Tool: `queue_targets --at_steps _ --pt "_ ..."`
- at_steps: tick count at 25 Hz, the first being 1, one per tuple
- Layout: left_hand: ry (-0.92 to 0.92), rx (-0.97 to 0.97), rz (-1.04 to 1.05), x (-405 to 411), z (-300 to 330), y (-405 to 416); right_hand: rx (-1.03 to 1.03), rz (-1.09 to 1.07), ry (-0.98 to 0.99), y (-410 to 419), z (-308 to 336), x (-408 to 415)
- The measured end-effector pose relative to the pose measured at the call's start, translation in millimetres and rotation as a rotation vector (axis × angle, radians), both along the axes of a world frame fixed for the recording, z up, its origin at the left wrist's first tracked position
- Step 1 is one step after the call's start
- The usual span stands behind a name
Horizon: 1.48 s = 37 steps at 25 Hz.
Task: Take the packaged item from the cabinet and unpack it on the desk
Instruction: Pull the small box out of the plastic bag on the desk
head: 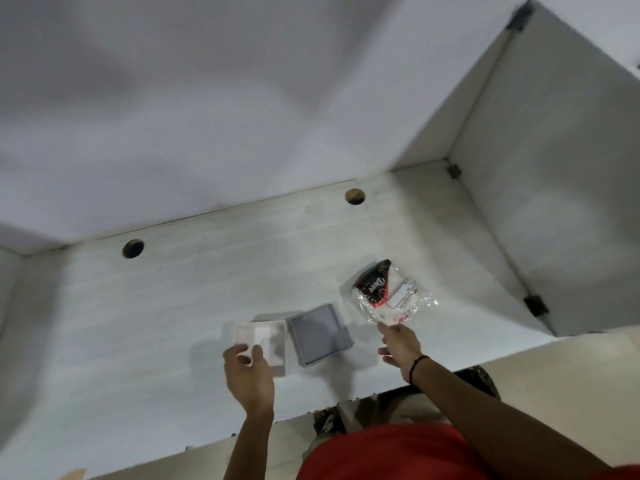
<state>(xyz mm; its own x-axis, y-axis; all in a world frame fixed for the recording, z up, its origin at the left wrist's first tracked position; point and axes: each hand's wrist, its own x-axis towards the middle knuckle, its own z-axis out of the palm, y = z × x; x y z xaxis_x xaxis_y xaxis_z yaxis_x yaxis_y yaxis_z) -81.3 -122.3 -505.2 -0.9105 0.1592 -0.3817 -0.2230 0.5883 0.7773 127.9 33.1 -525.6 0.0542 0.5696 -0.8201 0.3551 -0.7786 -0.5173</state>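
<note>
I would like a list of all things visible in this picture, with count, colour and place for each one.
Desk: one, pale grey-white, fills the middle.
Cable holes: two, dark round, near the desk's far edge.
Grey box: one, grey, flat on the desk between the hands.
White tray: one, white and clear, left of the grey box, held.
Plastic bag: one, clear with black, red and white print, right of the box, held at its near end.
Side panel: one, white, at right.
Left hand: grips the tray.
Right hand: pinches the bag; black wristband.
</note>
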Motion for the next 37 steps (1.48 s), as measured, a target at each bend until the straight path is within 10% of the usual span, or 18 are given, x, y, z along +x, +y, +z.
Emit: queue_targets --at_steps 8,22,31,37 --pt "-0.379 0.044 -0.503 74.1 -5.1 115.4 -0.021 -0.166 -0.006 53.4 -15.9 47.0" --pt "-0.459 -0.011 -0.304 98.6 -7.4 123.1 0.194 0.074 -0.024 100.7 24.1 53.9" --pt "-1.138 0.458 -0.238 69.5 14.3 144.0 0.102 0.491 0.67 136.2 152.2 24.1" --pt "-1.235 0.729 -0.229 57.1 39.4 158.9 0.482 0.397 0.51 130.2 177.4 26.8"
